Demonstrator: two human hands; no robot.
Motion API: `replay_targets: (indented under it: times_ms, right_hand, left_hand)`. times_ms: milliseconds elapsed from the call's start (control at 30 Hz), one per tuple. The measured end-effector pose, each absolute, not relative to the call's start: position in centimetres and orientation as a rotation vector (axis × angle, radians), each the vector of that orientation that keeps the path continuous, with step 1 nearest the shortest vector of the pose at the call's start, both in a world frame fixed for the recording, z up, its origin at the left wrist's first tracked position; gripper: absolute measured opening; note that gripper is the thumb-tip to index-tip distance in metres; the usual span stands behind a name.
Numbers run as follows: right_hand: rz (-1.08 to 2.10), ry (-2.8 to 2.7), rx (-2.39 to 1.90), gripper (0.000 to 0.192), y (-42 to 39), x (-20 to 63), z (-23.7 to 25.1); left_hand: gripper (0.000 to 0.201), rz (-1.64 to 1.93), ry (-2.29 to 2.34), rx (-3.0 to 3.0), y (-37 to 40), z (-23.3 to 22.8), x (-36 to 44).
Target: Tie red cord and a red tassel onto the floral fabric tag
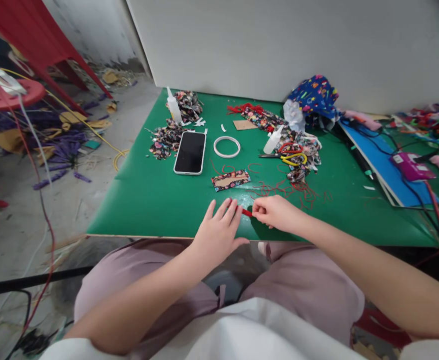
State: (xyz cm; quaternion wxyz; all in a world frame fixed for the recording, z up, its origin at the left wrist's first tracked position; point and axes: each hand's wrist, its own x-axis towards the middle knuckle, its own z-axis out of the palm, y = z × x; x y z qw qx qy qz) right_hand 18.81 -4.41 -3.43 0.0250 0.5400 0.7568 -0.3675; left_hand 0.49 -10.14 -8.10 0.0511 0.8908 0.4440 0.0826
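Note:
My left hand (219,231) rests flat near the front edge of the green table (159,195), fingers spread over the end of a small red piece (247,212). My right hand (275,212) pinches the other end of that red piece between thumb and fingers. Just beyond lies a small floral fabric rectangle (230,180) and a tangle of thin red threads (290,190).
A phone (189,152) lies face up, a white tape ring (227,146) beside it. Floral scraps (166,140), two glue bottles (173,107), scissors (292,155), a blue board (384,165) and glue guns (410,166) crowd the back and right. Littered floor lies left.

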Motion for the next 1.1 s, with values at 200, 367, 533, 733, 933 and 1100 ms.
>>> replay_targets:
  times_ms: [200,367,533,733,933,1100]
  right_hand:
    - [-1.020,2.433,1.641,0.011,-4.6,19.2,-3.5]
    - [-0.973,2.458,1.599,0.011,-4.4,19.3,-3.4]
    - [-0.973,2.460,1.604,0.012,-4.4,19.4,-3.2]
    - [-0.992,2.460,1.610,0.012,-4.4,19.6,-3.4]
    - [-0.993,2.452,1.621,0.011,-4.3,19.6,-3.5]
    - [-1.006,2.467,1.615,0.010,-4.2,19.6,-3.5]
  left_hand:
    - [0.058,0.373,1.699,2.616,-9.2,-5.4,-0.8]
    - [0.041,0.386,1.178,2.854,-8.8,-5.7,0.8]
    - [0.073,0.200,1.303,2.734,-9.5,-7.9,0.2]
    - [0.069,0.226,1.391,2.784,-9.5,-6.1,-0.1]
    - [0.059,0.224,1.552,2.696,-9.7,-6.1,0.0]
    - [0.051,0.216,1.414,2.770,-9.6,-5.4,0.0]
